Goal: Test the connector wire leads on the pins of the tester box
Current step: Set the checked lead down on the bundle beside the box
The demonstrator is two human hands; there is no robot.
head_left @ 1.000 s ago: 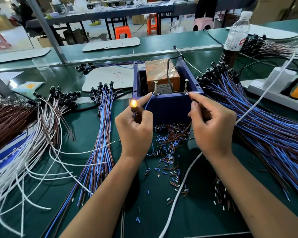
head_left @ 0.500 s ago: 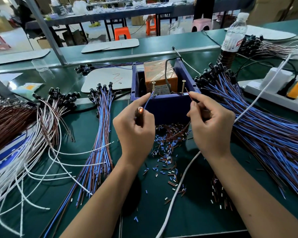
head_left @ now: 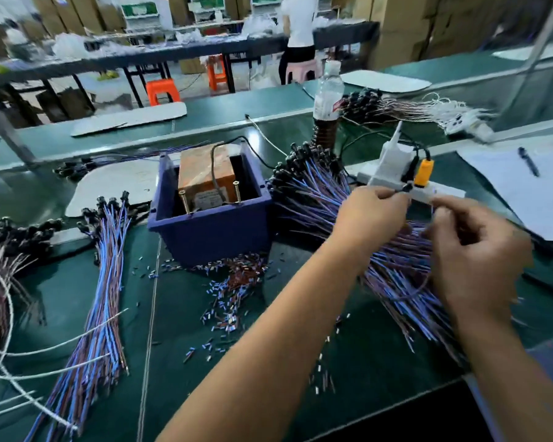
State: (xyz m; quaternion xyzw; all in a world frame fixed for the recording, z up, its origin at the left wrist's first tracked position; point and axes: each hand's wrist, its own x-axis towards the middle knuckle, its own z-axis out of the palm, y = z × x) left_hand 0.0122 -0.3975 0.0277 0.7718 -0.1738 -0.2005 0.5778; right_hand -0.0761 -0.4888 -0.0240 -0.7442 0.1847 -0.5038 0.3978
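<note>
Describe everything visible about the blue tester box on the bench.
The tester box is a dark blue, open-topped plastic-looking bin standing upright on the green bench. Inside sits an orange-brown block with a label low on its front. Two brass-coloured pins stand upright at the box's front edge. A dark cable loops over the block. Cut insulation bits lie against its base. Neither hand touches it.

both hands are right of the blue tester box (head_left: pixel 209 231), over the big fan of blue and brown connector wires (head_left: pixel 320 199). the left hand (head_left: pixel 369 215) pinches a small black connector (head_left: pixel 404 188); the right hand (head_left: pixel 470 250) grips its thin lead (head_left: pixel 412 290). two brass pins (head_left: pixel 237 193) stand upright in the box. a power strip (head_left: pixel 393 175) lies right of the box, behind the hands.
</note>
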